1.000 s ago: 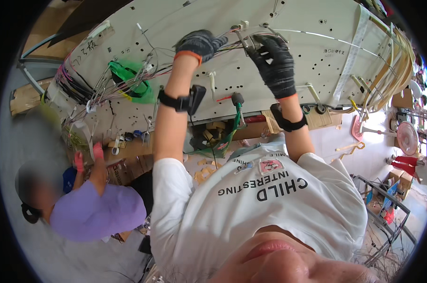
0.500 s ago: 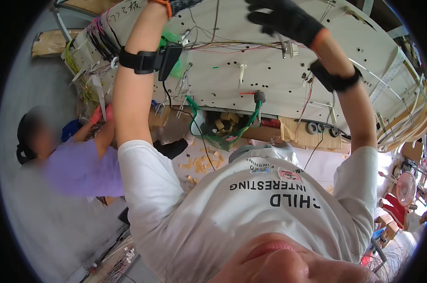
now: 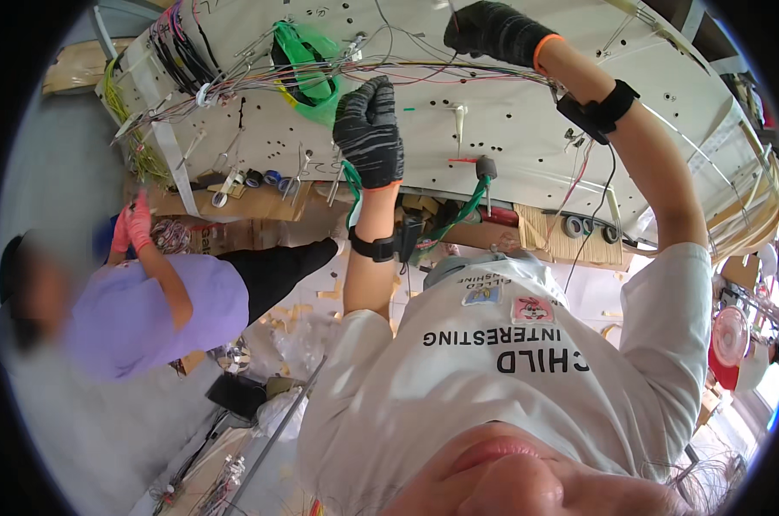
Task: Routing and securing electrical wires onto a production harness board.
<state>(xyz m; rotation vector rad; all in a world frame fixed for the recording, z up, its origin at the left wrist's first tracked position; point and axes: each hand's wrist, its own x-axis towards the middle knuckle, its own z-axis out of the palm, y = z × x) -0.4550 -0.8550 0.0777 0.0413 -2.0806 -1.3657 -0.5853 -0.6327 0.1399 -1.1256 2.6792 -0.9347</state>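
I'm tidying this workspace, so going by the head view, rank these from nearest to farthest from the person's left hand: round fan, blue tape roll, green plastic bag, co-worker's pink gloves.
From the left hand, as the picture shows it:
1. Green plastic bag: close, upper left.
2. Blue tape roll: lower left.
3. Co-worker's pink gloves: farther left, lower.
4. Round fan: far right, lower.

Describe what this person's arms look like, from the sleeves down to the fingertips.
The left glove and right glove are dark knit with paler grey streaks and orange cuffs. Black straps circle the forearms, each carrying a black boxy device; a thin black cable hangs below the right one. The sleeves are short and white.
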